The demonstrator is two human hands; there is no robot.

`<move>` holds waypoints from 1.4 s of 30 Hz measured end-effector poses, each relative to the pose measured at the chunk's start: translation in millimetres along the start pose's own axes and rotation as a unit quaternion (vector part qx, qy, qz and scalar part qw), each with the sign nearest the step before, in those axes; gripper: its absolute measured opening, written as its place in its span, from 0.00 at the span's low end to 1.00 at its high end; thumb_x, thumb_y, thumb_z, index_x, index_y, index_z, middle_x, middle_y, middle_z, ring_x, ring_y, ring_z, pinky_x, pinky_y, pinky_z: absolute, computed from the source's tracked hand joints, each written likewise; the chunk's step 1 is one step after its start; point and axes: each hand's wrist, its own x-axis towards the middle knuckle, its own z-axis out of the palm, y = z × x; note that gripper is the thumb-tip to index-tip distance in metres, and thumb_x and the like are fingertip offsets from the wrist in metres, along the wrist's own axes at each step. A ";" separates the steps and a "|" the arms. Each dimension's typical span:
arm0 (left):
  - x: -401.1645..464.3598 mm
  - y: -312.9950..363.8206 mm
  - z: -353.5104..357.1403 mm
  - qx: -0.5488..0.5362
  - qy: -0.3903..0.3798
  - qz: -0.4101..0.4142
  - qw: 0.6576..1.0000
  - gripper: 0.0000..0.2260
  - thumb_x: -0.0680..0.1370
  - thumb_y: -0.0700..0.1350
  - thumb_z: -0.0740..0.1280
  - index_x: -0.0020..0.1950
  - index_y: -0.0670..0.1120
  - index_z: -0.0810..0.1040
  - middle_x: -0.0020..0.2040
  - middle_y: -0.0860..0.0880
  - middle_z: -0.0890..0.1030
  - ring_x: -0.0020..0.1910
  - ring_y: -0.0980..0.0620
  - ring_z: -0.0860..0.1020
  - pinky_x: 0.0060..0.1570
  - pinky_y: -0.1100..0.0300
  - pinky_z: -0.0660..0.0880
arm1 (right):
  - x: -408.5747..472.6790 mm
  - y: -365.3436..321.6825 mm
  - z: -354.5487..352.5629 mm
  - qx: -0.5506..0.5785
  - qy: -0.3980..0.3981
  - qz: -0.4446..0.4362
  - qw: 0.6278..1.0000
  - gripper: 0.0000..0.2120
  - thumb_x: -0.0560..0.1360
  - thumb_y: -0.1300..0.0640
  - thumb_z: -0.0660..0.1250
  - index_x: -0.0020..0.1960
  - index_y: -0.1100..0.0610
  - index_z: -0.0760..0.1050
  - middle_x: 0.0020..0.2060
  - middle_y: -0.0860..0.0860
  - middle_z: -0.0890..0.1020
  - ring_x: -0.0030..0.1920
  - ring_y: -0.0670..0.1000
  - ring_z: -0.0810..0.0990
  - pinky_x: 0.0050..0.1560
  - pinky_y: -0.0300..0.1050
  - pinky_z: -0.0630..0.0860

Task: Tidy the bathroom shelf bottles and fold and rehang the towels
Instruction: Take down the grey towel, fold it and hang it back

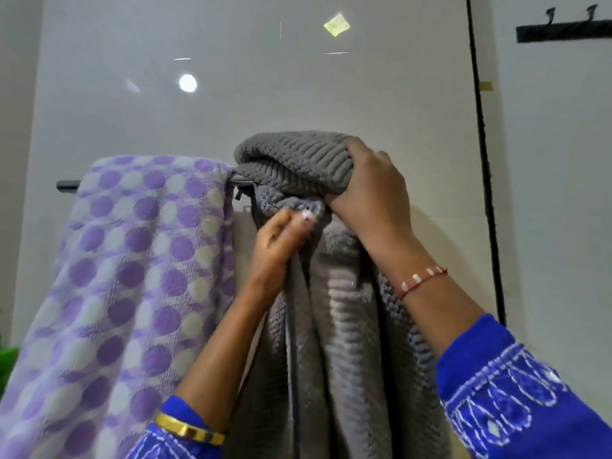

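R hand (367,190) grips grey towel (347,342) top | L hand (278,240) pinches fold | dotted towel (126,266) on rail (68,185)

We can read no text, label, brand or number here; the yellow sticker (336,24) on the wall looks blank.

Glossy grey wall panel (265,94), behind and above both hands. Black hook rack (563,32), two hooks, high to the right of the right hand. Black vertical strip (481,127), right of the right hand. Yellow paper scrap (336,24), above both hands.
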 end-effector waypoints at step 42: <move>-216.5 -35.2 102.3 -0.128 0.042 -0.417 0.899 0.19 0.67 0.48 0.74 0.54 0.41 0.79 0.49 0.47 0.84 0.46 0.52 0.83 0.46 0.60 0.79 | -239.8 89.4 -61.7 0.292 0.006 0.344 0.892 0.05 0.70 0.52 0.71 0.43 0.52 0.79 0.37 0.42 0.82 0.38 0.39 0.81 0.37 0.33 0.76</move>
